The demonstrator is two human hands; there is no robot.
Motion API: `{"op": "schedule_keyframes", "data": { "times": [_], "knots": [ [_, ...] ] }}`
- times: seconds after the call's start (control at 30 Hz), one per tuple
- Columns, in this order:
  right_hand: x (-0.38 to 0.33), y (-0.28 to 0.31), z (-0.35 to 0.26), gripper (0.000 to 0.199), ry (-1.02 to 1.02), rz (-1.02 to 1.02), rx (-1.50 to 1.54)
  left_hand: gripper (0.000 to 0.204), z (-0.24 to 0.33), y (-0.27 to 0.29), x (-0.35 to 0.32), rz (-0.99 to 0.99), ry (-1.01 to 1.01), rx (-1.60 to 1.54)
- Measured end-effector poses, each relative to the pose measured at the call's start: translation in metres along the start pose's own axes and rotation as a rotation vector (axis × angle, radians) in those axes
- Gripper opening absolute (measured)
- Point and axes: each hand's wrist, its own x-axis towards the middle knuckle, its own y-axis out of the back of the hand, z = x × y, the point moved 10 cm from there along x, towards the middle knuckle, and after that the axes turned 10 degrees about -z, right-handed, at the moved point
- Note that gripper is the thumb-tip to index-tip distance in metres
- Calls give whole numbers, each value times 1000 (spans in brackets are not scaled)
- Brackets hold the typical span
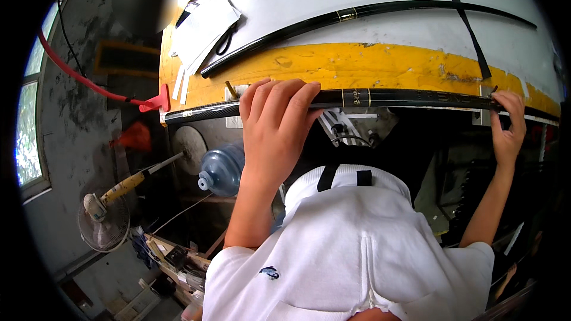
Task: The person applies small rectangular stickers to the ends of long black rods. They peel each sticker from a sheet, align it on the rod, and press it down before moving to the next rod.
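A glossy black fishing rod (404, 98) with gold bands and markings lies lengthwise along the table's front edge. My left hand (275, 116) is wrapped over it left of the middle, back of the hand up and fingers on the far side. Farther right, my right hand (508, 122) grips the same rod between thumb and fingers. A small dark tip stands up beside those fingers; what it belongs to I cannot make out. Beyond, a second black fishing rod (321, 21) with a gold-banded section lies slanted across the table, apart from both hands.
The table (380, 59) has a white top and a worn yellow front strip. Papers (208, 32) lie at its left end, and a black strap (461, 15) crosses the far rod. Below left are a blue water bottle (223, 169), a fan (104, 217) and a red hose (83, 80).
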Motion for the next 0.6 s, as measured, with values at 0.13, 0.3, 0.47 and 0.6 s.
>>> {"op": "schedule_keyframes", "data": {
  "times": [0.13,0.3,0.47,0.6],
  "knots": [
    [2,-8,-7,35,-4,51,-65,43,-10,-13,-1,20,-25,-46],
    [1,-19,-5,36,-29,85,-110,55,1,-27,1,-40,-124,7],
    [-2,-18,-3,36,-93,97,-95,62,4,-30,-1,-6,-153,57],
    [-1,-16,-7,35,-102,145,-96,68,1,-29,2,-25,-138,-26]
  ]
}}
